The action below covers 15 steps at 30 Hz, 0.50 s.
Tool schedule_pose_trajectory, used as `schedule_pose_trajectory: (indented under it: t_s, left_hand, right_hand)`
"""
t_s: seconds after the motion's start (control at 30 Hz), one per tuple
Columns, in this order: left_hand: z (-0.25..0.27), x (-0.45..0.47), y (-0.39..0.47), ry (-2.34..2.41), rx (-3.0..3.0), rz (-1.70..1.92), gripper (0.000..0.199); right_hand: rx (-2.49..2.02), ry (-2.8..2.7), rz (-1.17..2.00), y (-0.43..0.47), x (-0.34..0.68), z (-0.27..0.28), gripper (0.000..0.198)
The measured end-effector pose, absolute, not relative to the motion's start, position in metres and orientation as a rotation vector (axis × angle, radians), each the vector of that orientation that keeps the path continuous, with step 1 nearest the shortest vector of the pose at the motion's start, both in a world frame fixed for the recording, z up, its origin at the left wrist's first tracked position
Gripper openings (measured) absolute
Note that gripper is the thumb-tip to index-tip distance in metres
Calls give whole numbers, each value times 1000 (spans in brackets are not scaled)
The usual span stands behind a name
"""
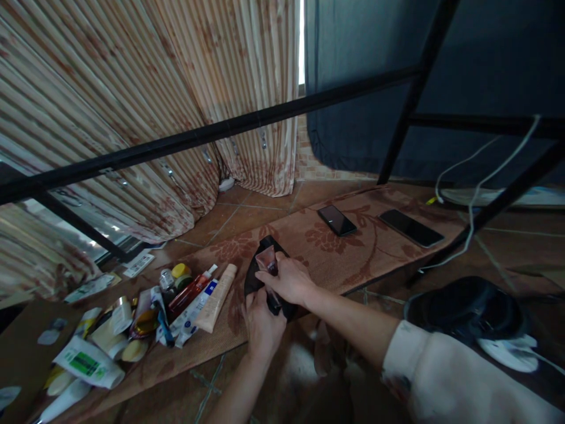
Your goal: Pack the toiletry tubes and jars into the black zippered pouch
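Note:
A black pouch (251,278) lies on the patterned cloth right in front of me. My left hand (265,327) grips its near edge with the fingers closed. Above the pouch's opening, my right hand (291,280) is closed around a small pinkish, see-through tube (266,258) with a flat end pointing away from me. The tube's lower part is hidden by my fingers. To the left of the pouch lie a beige tube (217,299), a white and blue tube (193,312) and a red bottle (189,294), all apart from my hands.
Several more tubes, jars and bottles crowd the left, including a white and green tube (88,360), beside a cardboard box (33,341). Two phones, one black (336,220) and one larger (411,228), rest on the right. A dark metal rail (247,122) crosses beyond; a white cable (474,200) hangs right.

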<state>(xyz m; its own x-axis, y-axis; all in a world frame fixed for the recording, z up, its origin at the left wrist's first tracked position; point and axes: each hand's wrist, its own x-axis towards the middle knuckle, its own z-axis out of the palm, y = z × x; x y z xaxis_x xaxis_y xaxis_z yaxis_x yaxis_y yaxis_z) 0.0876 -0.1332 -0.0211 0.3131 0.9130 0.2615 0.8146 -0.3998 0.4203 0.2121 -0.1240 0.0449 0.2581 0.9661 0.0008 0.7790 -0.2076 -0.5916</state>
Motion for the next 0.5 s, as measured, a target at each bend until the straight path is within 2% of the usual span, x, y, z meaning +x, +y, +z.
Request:
schedule_pose_trajectory:
  t_s: [0.4, 0.5]
  left_hand:
    - [-19, 86, -136, 1586, 2334, 677, 33]
    - [-18, 87, -135, 1583, 2338, 690, 31]
  right_hand:
    - [-2013, -1665, 488, -127, 210, 52, 28]
    - [-2002, -1655, 497, -128, 211, 51, 28]
